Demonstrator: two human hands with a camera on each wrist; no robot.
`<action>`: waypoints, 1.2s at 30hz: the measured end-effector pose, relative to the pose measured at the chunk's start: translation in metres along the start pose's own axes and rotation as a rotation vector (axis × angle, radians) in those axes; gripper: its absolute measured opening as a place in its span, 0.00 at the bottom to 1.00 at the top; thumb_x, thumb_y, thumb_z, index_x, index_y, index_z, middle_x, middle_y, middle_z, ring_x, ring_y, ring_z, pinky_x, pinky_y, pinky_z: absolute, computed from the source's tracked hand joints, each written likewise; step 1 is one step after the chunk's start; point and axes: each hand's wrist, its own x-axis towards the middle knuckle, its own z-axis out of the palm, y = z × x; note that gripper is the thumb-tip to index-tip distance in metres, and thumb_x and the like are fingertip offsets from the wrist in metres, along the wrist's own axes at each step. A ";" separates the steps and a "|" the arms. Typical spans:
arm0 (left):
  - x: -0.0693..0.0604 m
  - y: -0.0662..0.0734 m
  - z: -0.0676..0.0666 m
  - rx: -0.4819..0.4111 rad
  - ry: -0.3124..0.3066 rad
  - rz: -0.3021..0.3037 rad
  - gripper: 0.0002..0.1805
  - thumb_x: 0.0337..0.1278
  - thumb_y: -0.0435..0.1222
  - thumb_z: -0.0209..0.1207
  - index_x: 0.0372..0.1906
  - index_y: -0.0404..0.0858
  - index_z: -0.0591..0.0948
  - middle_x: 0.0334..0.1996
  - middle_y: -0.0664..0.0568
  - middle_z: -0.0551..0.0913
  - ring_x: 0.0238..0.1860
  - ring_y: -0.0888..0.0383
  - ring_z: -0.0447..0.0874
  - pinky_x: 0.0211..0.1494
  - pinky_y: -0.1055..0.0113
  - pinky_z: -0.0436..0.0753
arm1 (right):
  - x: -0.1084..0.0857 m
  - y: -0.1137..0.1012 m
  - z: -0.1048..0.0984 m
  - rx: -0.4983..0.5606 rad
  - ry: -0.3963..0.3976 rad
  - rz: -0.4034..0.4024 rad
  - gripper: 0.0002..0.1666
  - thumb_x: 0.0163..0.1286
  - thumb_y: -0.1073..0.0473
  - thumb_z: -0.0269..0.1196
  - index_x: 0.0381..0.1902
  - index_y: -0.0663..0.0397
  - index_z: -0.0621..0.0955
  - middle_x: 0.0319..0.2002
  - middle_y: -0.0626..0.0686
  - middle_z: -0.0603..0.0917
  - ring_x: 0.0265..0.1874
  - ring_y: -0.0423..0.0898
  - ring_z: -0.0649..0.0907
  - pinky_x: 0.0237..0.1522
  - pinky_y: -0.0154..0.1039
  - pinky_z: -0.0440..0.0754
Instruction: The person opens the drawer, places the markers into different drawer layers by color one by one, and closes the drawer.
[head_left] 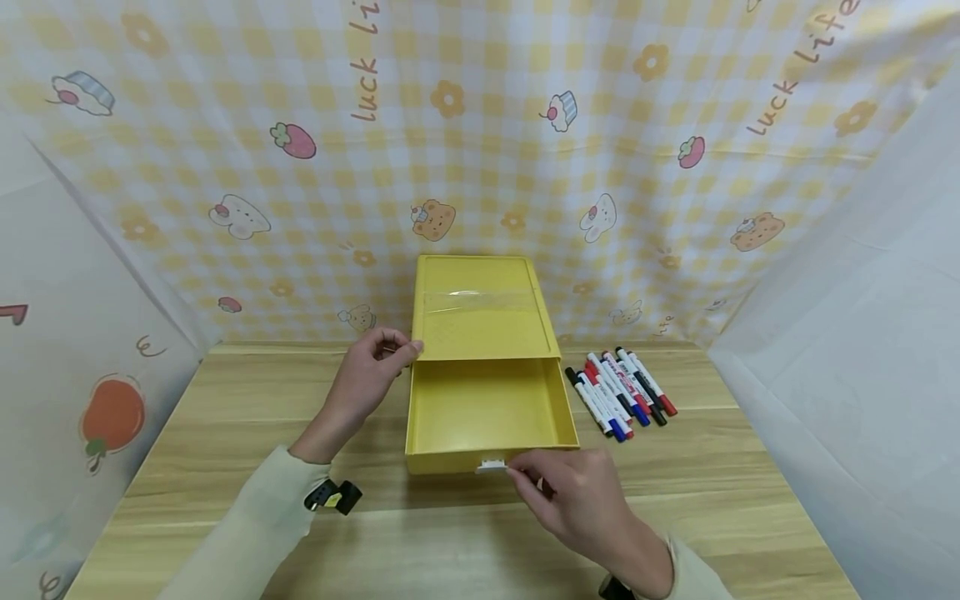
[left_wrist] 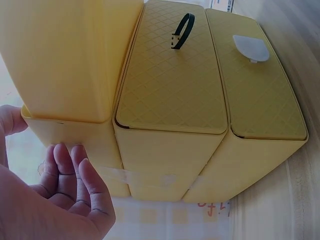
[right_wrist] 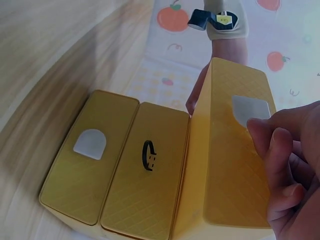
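A yellow drawer cabinet of three stacked drawers stands against the back cloth. Its top drawer is pulled out, showing a bare inside floor. My right hand pinches the white tab handle on that drawer's front between thumb and fingers. At the cabinet's upper left front edge, my left hand rests its thumb on the top, with the fingers against the side wall in the left wrist view. The middle drawer has a black loop handle, and the bottom drawer a white tab; both are closed.
Several markers with black, red and blue caps lie in a loose pile on the wooden table, just right of the cabinet. A patterned cloth hangs behind, with pale cloth along both sides.
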 end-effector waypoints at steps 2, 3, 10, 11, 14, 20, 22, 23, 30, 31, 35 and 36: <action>-0.001 0.001 0.000 -0.003 0.000 -0.001 0.17 0.78 0.46 0.66 0.52 0.35 0.81 0.54 0.45 0.83 0.46 0.54 0.80 0.50 0.61 0.81 | -0.001 -0.002 -0.001 -0.003 -0.003 0.003 0.06 0.76 0.63 0.71 0.36 0.54 0.91 0.27 0.45 0.90 0.19 0.25 0.77 0.22 0.17 0.73; -0.001 0.001 0.000 -0.003 -0.001 -0.001 0.17 0.78 0.46 0.66 0.52 0.35 0.81 0.54 0.45 0.82 0.45 0.54 0.80 0.50 0.61 0.81 | -0.002 -0.002 -0.001 -0.002 -0.004 0.003 0.06 0.76 0.63 0.71 0.36 0.53 0.91 0.27 0.45 0.90 0.19 0.25 0.77 0.22 0.17 0.73; -0.002 0.002 0.000 -0.005 -0.003 0.001 0.18 0.79 0.46 0.66 0.53 0.35 0.81 0.55 0.44 0.82 0.46 0.53 0.79 0.50 0.60 0.80 | -0.008 -0.005 0.000 0.006 0.013 -0.012 0.17 0.86 0.55 0.62 0.37 0.54 0.91 0.27 0.45 0.90 0.20 0.26 0.78 0.23 0.18 0.74; -0.002 0.002 0.000 -0.005 -0.003 0.000 0.18 0.79 0.46 0.66 0.53 0.35 0.81 0.55 0.44 0.82 0.46 0.53 0.79 0.50 0.59 0.81 | -0.009 -0.006 0.000 0.007 0.012 -0.011 0.17 0.86 0.55 0.62 0.37 0.54 0.91 0.28 0.45 0.90 0.20 0.26 0.79 0.23 0.18 0.75; -0.002 0.002 0.000 -0.004 0.000 0.001 0.18 0.78 0.47 0.66 0.53 0.35 0.81 0.55 0.44 0.82 0.46 0.53 0.80 0.51 0.58 0.80 | -0.011 -0.008 -0.001 0.006 0.011 -0.016 0.17 0.86 0.56 0.62 0.36 0.55 0.91 0.28 0.47 0.91 0.20 0.27 0.80 0.23 0.18 0.76; -0.001 0.000 0.000 0.004 0.002 0.003 0.18 0.78 0.47 0.66 0.52 0.35 0.81 0.54 0.44 0.83 0.46 0.52 0.80 0.52 0.59 0.81 | -0.014 -0.010 0.000 -0.003 0.021 -0.040 0.21 0.88 0.54 0.59 0.35 0.55 0.91 0.27 0.46 0.91 0.22 0.29 0.84 0.25 0.20 0.79; -0.001 0.000 0.000 0.007 0.001 0.000 0.18 0.78 0.47 0.66 0.52 0.35 0.81 0.54 0.44 0.83 0.47 0.52 0.80 0.52 0.60 0.81 | -0.014 -0.011 0.000 -0.007 0.024 -0.043 0.21 0.88 0.54 0.59 0.35 0.54 0.91 0.28 0.46 0.91 0.23 0.31 0.86 0.25 0.21 0.81; 0.000 -0.001 0.000 0.008 0.000 -0.001 0.18 0.78 0.47 0.66 0.52 0.35 0.81 0.54 0.44 0.83 0.47 0.52 0.80 0.52 0.60 0.81 | -0.015 -0.012 0.000 -0.007 0.024 -0.041 0.21 0.88 0.54 0.59 0.35 0.54 0.90 0.28 0.46 0.91 0.23 0.30 0.85 0.25 0.21 0.80; -0.001 0.000 -0.001 0.001 -0.005 0.005 0.18 0.78 0.47 0.66 0.53 0.35 0.81 0.56 0.44 0.82 0.47 0.53 0.80 0.52 0.60 0.81 | -0.015 -0.018 -0.004 0.032 -0.010 0.047 0.18 0.87 0.53 0.62 0.37 0.52 0.91 0.29 0.43 0.90 0.22 0.25 0.80 0.24 0.18 0.77; -0.001 0.000 -0.001 0.001 -0.004 0.005 0.18 0.78 0.47 0.66 0.53 0.35 0.81 0.55 0.44 0.82 0.47 0.53 0.80 0.52 0.60 0.81 | -0.015 -0.019 -0.005 0.038 -0.014 0.057 0.17 0.87 0.53 0.62 0.38 0.51 0.90 0.29 0.43 0.90 0.22 0.25 0.80 0.24 0.18 0.76; -0.001 0.000 -0.001 0.007 -0.006 0.011 0.18 0.79 0.47 0.66 0.53 0.35 0.81 0.54 0.46 0.83 0.46 0.54 0.80 0.50 0.61 0.81 | -0.012 -0.023 -0.012 0.057 0.008 0.061 0.14 0.86 0.53 0.63 0.39 0.49 0.90 0.28 0.41 0.89 0.22 0.26 0.79 0.23 0.17 0.75; -0.001 0.000 0.000 0.006 -0.007 0.012 0.18 0.79 0.47 0.66 0.53 0.35 0.81 0.54 0.46 0.83 0.46 0.54 0.80 0.50 0.61 0.81 | -0.011 -0.024 -0.015 0.059 0.022 0.057 0.14 0.86 0.53 0.63 0.39 0.49 0.90 0.28 0.41 0.88 0.22 0.27 0.79 0.23 0.17 0.75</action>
